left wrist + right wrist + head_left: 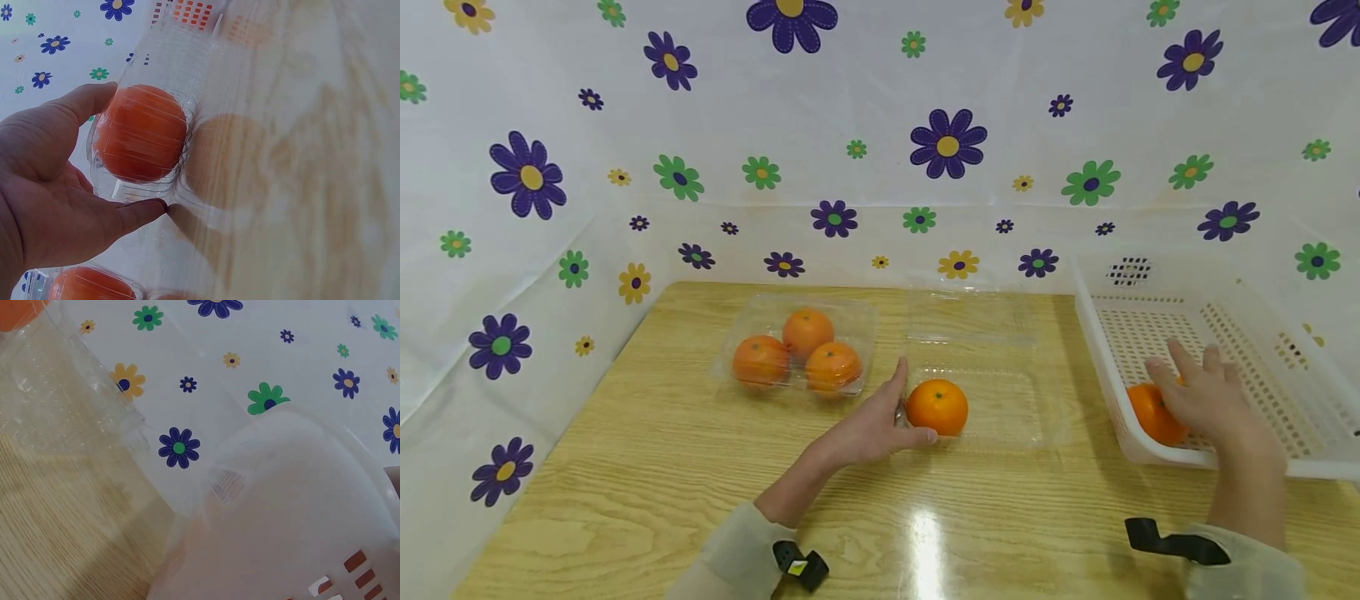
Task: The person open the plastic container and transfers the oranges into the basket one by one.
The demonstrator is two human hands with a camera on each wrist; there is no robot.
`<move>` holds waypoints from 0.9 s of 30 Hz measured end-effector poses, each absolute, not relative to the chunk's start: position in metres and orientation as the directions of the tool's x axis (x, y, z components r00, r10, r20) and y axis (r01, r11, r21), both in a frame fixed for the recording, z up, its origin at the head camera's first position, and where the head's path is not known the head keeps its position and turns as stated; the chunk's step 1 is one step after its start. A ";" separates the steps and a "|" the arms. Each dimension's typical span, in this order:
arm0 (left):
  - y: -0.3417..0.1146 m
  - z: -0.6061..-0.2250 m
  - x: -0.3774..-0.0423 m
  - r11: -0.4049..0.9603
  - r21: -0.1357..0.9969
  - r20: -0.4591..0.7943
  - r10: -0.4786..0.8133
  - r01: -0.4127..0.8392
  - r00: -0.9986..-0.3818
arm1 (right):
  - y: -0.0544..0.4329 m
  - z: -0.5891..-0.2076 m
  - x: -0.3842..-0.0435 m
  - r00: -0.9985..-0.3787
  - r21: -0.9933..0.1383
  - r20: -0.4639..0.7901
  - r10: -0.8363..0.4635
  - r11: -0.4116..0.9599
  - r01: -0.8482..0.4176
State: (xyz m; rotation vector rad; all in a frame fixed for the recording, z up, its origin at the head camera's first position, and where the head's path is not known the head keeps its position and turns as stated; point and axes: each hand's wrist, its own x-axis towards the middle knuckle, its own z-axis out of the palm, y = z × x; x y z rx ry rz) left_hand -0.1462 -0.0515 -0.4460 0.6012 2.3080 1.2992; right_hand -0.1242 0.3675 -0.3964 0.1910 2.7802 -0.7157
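Note:
My left hand [868,427] spreads thumb and index finger round the left end of an open clear plastic clamshell box [1000,408]. One orange [937,407] sits inside that end, close to the thumb. In the left wrist view, the straight digits of the left hand [69,169] touch the box's ridged wall, behind which the orange [142,133] shows. Over at the right, my right hand [1217,408] reaches palm down into a white plastic basket [1101,367], fingers extended over an orange [1153,417]. The right thumb is hidden.
A lidded clear box [857,321] with three oranges [808,332] stands at the left. The raised lid [970,315] of the nearer box leans back. A flowered cloth [850,100] hangs behind the wooden table [662,467]. The basket wall [281,506] fills much of the right wrist view.

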 end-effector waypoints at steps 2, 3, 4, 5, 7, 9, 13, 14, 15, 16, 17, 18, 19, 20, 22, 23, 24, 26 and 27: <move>-0.052 -0.446 -0.146 0.470 0.867 -0.149 0.557 0.163 -0.817 | 0.363 -0.398 -0.126 -0.962 -0.454 -0.268 0.056 0.873 0.177; -0.052 -0.447 -0.146 0.471 0.867 -0.150 0.557 0.162 -0.817 | 0.361 -0.398 -0.126 -0.964 -0.457 -0.261 0.051 0.873 0.170; -0.052 -0.447 -0.146 0.471 0.867 -0.149 0.557 0.163 -0.817 | 0.359 -0.399 -0.127 -0.966 -0.460 -0.254 0.045 0.873 0.161; -0.052 -0.447 -0.146 0.470 0.868 -0.150 0.558 0.162 -0.816 | 0.357 -0.399 -0.127 -0.969 -0.463 -0.243 0.039 0.874 0.151; -0.052 -0.447 -0.146 0.470 0.868 -0.152 0.558 0.159 -0.816 | 0.354 -0.400 -0.128 -0.973 -0.469 -0.230 0.027 0.873 0.135; -0.052 -0.447 -0.146 0.472 0.867 -0.155 0.557 0.158 -0.816 | 0.350 -0.400 -0.129 -0.977 -0.477 -0.211 0.014 0.871 0.115; -0.053 -0.447 -0.146 0.471 0.868 -0.156 0.558 0.156 -0.815 | 0.344 -0.401 -0.131 -0.988 -0.490 -0.156 0.000 0.868 0.077; -0.053 -0.447 -0.146 0.470 0.869 -0.157 0.558 0.155 -0.815 | 0.343 -0.401 -0.132 -0.990 -0.495 -0.143 0.000 0.866 0.071; -0.053 -0.447 -0.146 0.469 0.870 -0.156 0.558 0.154 -0.815 | 0.342 -0.401 -0.132 -0.992 -0.500 -0.129 0.003 0.863 0.068; -0.053 -0.447 -0.146 0.469 0.870 -0.156 0.558 0.155 -0.815 | 0.341 -0.401 -0.132 -0.994 -0.508 -0.113 0.005 0.859 0.062; -0.053 -0.447 -0.146 0.468 0.870 -0.156 0.558 0.155 -0.815 | 0.340 -0.401 -0.132 -0.995 -0.516 -0.097 0.009 0.855 0.058; -0.053 -0.448 -0.146 0.468 0.870 -0.155 0.558 0.154 -0.815 | 0.338 -0.401 -0.132 -0.997 -0.520 -0.077 0.014 0.852 0.052; -0.052 -0.448 -0.146 0.468 0.870 -0.155 0.558 0.155 -0.815 | 0.336 -0.401 -0.132 -0.998 -0.525 -0.062 0.022 0.849 0.051; -0.052 -0.448 -0.146 0.470 0.869 -0.156 0.557 0.155 -0.816 | 0.334 -0.401 -0.132 -0.998 -0.528 -0.047 0.029 0.848 0.049; -0.052 -0.448 -0.146 0.469 0.869 -0.156 0.558 0.155 -0.815 | 0.329 -0.400 -0.133 -0.999 -0.530 -0.015 0.040 0.847 0.041; -0.052 -0.448 -0.147 0.468 0.870 -0.156 0.558 0.154 -0.815 | 0.327 -0.400 -0.133 -0.999 -0.525 0.000 0.044 0.850 0.037; -0.052 -0.448 -0.147 0.467 0.871 -0.155 0.559 0.154 -0.815 | 0.324 -0.400 -0.134 -0.999 -0.522 0.013 0.049 0.853 0.035; -0.052 -0.448 -0.147 0.465 0.872 -0.155 0.559 0.154 -0.814 | 0.319 -0.399 -0.134 -0.998 -0.523 0.035 0.050 0.852 0.024; -0.052 -0.449 -0.147 0.465 0.872 -0.154 0.560 0.154 -0.814 | 0.316 -0.399 -0.135 -0.998 -0.523 0.047 0.049 0.852 0.017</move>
